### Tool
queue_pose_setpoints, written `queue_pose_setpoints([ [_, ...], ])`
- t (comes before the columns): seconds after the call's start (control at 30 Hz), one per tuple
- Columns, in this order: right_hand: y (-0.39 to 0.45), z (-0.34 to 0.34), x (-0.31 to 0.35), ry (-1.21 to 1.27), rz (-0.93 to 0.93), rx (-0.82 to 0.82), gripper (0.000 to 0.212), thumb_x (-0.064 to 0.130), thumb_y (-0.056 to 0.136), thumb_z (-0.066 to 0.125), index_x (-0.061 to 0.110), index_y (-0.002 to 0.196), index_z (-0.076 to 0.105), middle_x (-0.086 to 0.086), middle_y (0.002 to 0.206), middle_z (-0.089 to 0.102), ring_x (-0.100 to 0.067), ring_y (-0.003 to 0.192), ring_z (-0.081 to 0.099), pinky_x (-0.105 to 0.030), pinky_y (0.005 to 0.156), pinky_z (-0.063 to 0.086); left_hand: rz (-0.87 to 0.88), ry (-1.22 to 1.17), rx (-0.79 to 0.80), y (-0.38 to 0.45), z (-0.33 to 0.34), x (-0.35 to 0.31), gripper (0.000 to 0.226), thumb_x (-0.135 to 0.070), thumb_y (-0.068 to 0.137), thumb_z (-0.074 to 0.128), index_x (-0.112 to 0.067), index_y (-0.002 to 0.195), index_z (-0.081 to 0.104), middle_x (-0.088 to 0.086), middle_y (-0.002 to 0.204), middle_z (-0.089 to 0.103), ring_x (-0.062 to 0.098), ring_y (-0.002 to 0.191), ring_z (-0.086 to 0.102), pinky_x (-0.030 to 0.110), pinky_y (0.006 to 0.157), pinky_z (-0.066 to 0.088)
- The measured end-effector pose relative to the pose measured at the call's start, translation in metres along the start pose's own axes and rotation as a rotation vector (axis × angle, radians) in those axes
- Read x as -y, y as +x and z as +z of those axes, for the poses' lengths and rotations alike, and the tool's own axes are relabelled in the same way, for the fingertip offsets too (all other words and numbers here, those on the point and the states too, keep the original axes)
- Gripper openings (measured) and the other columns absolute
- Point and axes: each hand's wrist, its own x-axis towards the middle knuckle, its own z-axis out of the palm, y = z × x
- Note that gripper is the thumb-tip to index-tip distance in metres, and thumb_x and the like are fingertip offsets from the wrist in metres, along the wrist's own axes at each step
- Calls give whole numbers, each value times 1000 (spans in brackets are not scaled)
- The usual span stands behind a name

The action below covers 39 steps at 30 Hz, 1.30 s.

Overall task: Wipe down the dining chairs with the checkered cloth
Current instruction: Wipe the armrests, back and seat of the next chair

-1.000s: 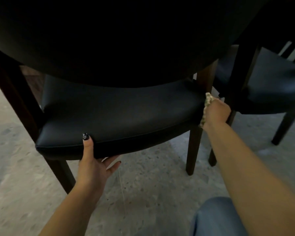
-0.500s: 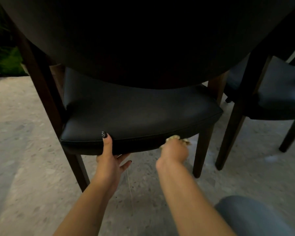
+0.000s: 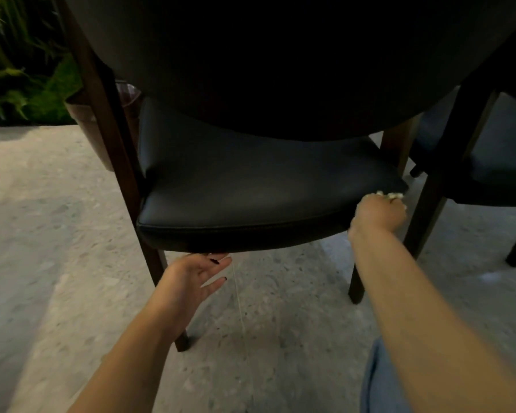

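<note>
Greenery: leafy plants [image 3: 18,84] fill the far left corner beyond the pale speckled floor [image 3: 42,234].
Near chair: a dining chair [image 3: 251,186] with dark wooden legs and a black padded seat stands at the centre, its curved backrest looming dark across the top of the view.
Left hand: the left hand [image 3: 191,278] reaches under the front edge of the seat, fingers straight and loosely spread, nothing in its grasp (the fingertips seem to touch the underside, though shadow makes that hard to confirm).
Right hand: the right hand [image 3: 379,213] is curled round the checkered cloth [image 3: 390,196], pressing it against the seat's front right corner.
Cloth: only a pale bunched edge shows above the knuckles.
Second chair: another black-seated chair [image 3: 495,162] stands just beside, at the right.
Lower right: a patch of blue fabric [image 3: 379,383].
</note>
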Motion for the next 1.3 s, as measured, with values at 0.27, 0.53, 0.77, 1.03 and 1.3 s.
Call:
queue_pose_setpoints([
  [0.27,-147,45,-68,-29,2,120,66,4,94,48,17,152,19,-9,146,39,-22,126,49,-19,97,40,40,135,-84,18,0,5,50,18,78,37,-9,113,62,5,104,75,18,108,67,37,83,51],
  [0.53,-187,-16,-61,43,-146,580,55,13,94,45,54,130,44,36,121,53,11,108,55,-6,73,50,27,143,-27,22,-17,2,50,21,81,32,-2,116,60,9,105,74,18,100,71,40,85,52],
  [0.77,-164,62,-72,-955,-2080,919,46,7,102,20,2,147,27,-19,157,12,-34,146,6,-44,120,5,190,41,62,8,-22,13,31,-23,88,50,-24,117,58,-10,99,74,9,91,72,27,66,59],
  [1.03,-70,45,-62,-1172,-2766,921,41,10,98,38,-4,137,42,-20,151,32,-35,141,26,-46,117,21,42,47,86,20,-27,8,64,29,78,28,-8,121,58,8,116,71,23,113,66,43,90,51],
  [1.3,25,-11,-11,-1334,-2665,1185,42,11,87,63,0,127,58,-12,152,34,-28,141,30,-45,112,33,8,40,100,29,-34,7,67,28,80,27,-8,130,54,7,124,68,23,117,64,46,99,45],
])
